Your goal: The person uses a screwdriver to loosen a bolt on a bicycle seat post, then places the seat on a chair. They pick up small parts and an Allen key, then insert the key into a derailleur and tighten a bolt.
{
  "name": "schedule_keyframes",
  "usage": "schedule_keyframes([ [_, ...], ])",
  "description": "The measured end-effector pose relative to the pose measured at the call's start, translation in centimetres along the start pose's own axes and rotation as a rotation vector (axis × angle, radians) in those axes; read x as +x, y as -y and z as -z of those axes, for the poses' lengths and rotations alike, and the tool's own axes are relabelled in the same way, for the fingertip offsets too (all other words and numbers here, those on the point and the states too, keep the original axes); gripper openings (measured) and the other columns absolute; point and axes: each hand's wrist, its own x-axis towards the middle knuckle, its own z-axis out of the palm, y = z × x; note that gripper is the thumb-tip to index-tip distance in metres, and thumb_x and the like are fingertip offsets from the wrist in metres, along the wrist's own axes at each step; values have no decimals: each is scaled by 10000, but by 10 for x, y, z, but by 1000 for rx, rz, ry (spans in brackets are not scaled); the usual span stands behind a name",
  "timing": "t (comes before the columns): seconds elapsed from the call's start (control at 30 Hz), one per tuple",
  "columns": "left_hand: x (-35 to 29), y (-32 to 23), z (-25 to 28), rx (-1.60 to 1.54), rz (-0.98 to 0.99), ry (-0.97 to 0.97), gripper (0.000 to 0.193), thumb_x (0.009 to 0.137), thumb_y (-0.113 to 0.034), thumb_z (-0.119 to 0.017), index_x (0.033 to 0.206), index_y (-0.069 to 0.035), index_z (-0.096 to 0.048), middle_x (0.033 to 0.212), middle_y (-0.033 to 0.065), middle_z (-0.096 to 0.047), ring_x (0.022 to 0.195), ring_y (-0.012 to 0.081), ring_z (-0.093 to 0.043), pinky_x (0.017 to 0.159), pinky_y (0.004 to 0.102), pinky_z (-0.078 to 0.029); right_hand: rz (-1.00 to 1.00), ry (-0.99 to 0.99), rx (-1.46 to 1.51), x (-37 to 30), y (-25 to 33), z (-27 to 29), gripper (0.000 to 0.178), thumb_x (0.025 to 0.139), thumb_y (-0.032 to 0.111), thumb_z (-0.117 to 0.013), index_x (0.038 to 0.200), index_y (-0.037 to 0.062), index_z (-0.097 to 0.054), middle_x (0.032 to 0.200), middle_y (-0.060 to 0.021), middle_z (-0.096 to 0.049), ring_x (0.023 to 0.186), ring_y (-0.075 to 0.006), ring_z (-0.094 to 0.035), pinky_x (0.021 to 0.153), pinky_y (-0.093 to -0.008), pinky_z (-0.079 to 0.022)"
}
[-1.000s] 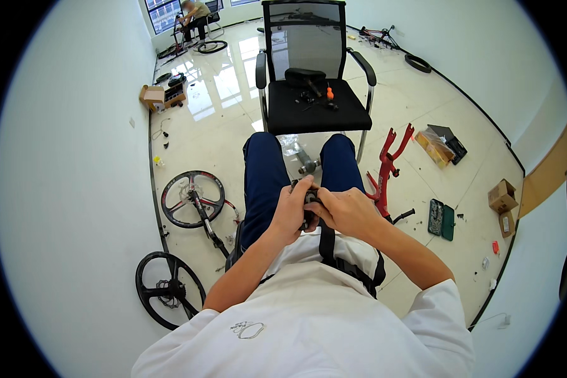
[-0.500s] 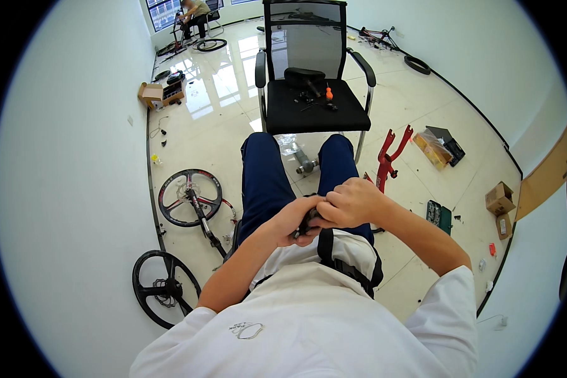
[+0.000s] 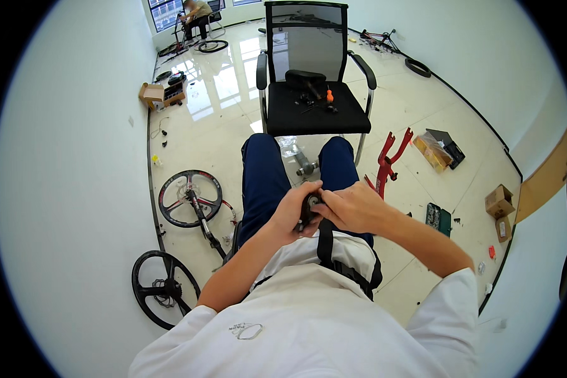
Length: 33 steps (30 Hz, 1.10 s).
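My left hand [image 3: 288, 213] is wrapped round a small black part [image 3: 307, 211] with a round greyish face, in front of my belly. Its exact kind I cannot make out. From the right, my right hand [image 3: 358, 209] reaches over to it, fingers curled and fingertips pressed on the round face. Both hands are above my lap, between the blue trouser legs. A black strap [image 3: 325, 244] hangs just below them.
Ahead stands a black chair [image 3: 315, 110] bearing a saddle [image 3: 305, 78], an orange-handled screwdriver [image 3: 329, 96] and small dark parts. Wheels [image 3: 164, 286] lie left; a red fork [image 3: 384, 165], a green tool case [image 3: 438, 217] and cardboard boxes [image 3: 499, 200] right. Another person [image 3: 199, 14] sits far back.
My right hand has shifted slightly right and turned, uncovering the round face of the black part. My left hand has tilted more upright around it.
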Motion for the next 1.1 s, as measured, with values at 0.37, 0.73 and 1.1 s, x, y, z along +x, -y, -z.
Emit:
schedule_keyframes([
  [0.37,6,25,-2,387,-885,-451,316,974,-239,-519,819,20,-612,605,35,-557,449,99,-520,415,244,-379,-587,-178,968,4,36,-24,401,1020,247,-458,741,-20,-565,574,-115,-547,475,-178,-449,472,-324,-383],
  [0.73,7,31,9,877,-1231,-664,149,966,-125,-532,960,14,-584,766,63,-603,663,112,-568,593,258,-470,-812,-41,1849,14,33,-46,478,1007,503,-414,680,155,-400,505,81,-267,391,-59,-180,355,-245,-131],
  [1.1,21,31,-5,848,-1228,-626,217,980,-195,-544,918,9,-583,760,47,-588,639,97,-540,582,234,-442,-622,-261,1279,6,18,-57,500,1039,380,-389,723,30,-557,523,15,-464,448,-116,-407,445,-280,-355],
])
